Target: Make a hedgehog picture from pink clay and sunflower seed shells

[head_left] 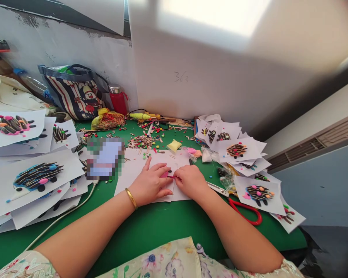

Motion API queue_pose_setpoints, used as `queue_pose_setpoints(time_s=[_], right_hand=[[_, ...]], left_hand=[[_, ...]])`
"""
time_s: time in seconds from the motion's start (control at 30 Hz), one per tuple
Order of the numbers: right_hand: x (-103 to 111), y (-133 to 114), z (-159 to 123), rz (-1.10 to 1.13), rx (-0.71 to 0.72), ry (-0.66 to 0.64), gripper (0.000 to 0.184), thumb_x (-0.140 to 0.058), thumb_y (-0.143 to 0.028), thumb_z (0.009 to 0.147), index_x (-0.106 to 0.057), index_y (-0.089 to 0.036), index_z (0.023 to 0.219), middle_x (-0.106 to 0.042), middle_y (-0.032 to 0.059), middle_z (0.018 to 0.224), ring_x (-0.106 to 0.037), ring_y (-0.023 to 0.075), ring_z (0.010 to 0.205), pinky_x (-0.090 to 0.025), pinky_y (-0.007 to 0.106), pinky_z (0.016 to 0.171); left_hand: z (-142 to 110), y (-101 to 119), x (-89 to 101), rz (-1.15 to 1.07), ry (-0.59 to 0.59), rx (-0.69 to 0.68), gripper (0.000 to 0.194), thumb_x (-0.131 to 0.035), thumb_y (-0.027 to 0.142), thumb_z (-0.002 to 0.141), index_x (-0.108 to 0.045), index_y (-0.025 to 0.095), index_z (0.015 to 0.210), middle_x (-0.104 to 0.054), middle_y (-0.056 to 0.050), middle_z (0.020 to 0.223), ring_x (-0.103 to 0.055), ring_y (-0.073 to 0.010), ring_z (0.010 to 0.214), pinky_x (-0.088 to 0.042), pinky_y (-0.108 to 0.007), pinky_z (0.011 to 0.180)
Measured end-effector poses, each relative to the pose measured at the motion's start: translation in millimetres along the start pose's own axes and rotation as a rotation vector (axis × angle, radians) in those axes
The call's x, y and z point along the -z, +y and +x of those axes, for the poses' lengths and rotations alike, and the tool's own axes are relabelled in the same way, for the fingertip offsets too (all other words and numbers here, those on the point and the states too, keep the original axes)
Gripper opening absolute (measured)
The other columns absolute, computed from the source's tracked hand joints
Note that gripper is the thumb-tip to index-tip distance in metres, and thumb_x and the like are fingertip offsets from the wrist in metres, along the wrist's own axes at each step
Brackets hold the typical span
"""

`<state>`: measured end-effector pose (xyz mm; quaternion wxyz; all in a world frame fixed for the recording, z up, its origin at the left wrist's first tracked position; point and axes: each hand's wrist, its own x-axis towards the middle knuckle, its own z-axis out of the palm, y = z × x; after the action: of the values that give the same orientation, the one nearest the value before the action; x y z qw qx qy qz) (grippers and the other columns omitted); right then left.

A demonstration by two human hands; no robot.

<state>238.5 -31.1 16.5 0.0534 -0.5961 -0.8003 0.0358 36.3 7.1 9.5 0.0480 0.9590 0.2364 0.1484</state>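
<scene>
My left hand (152,181) lies on a sheet of white paper (127,170), its fingers spread and pressing the sheet. Close beside it, my right hand (190,180) is closed in a pinch at the paper's middle. A thin dark red strip (170,177) shows between the two hands, one end at my right fingertips. A bit of pink (164,175) and a small black spot peek out by my left fingers; the hands hide most of that spot. Red-handled scissors (245,210) lie beside my right forearm.
Paper sheets with seed hedgehogs are piled at left (40,181) and right (259,193). A phone (106,158) with a white cable (66,212) lies left. Loose sunflower seeds (140,141), yellow clay (174,145), a red bottle (118,101) and a striped bag (72,92) are behind.
</scene>
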Motion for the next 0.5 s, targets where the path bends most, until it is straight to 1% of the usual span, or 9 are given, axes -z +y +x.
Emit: queue_pose_setpoints(time_s=[0.1, 0.23, 0.33, 0.5], right_hand=[[1.5, -0.8, 0.0, 0.013, -0.015, -0.014, 0.02, -0.052, -0.022, 0.089, -0.072, -0.022, 0.089, -0.072, 0.004, 0.085, -0.061, 0.0181, 0.085, -0.031, 0.031, 0.072], [0.7, 0.5, -0.2, 0.025, -0.015, 0.01, 0.02, -0.052, -0.024, 0.09, -0.071, -0.022, 0.088, -0.072, 0.0026, 0.084, -0.061, 0.0175, 0.085, -0.031, 0.031, 0.072], [-0.8, 1.2, 0.1, 0.025, -0.016, 0.024, 0.02, -0.052, -0.025, 0.091, -0.071, -0.022, 0.089, -0.072, 0.0027, 0.084, -0.061, 0.0174, 0.084, -0.03, 0.031, 0.072], [-3.8, 0.8, 0.3, -0.022, 0.008, 0.025, 0.022, -0.05, -0.026, 0.092, -0.071, -0.021, 0.088, -0.071, 0.0049, 0.082, -0.06, 0.0184, 0.082, -0.028, 0.032, 0.07]], left_hand=[[0.2, 0.0, -0.8, -0.016, 0.012, -0.009, 0.037, -0.056, 0.054, 0.088, -0.069, 0.028, 0.112, -0.059, -0.009, 0.134, -0.045, -0.0311, 0.13, -0.003, -0.064, 0.115], [-1.0, -4.6, 1.6, -0.069, 0.075, 0.028, 0.034, -0.057, 0.047, 0.089, -0.067, 0.027, 0.115, -0.063, -0.008, 0.128, -0.049, -0.0279, 0.126, -0.009, -0.061, 0.117], [-1.7, -7.5, 3.1, -0.076, 0.11, 0.061, 0.028, -0.056, 0.043, 0.09, -0.069, 0.025, 0.108, -0.065, -0.007, 0.124, -0.051, -0.0263, 0.124, -0.01, -0.059, 0.118], [-1.5, -6.7, -0.2, -0.067, 0.071, 0.011, 0.032, -0.056, 0.049, 0.089, -0.07, 0.026, 0.107, -0.063, -0.007, 0.128, -0.05, -0.0278, 0.126, -0.007, -0.06, 0.117]])
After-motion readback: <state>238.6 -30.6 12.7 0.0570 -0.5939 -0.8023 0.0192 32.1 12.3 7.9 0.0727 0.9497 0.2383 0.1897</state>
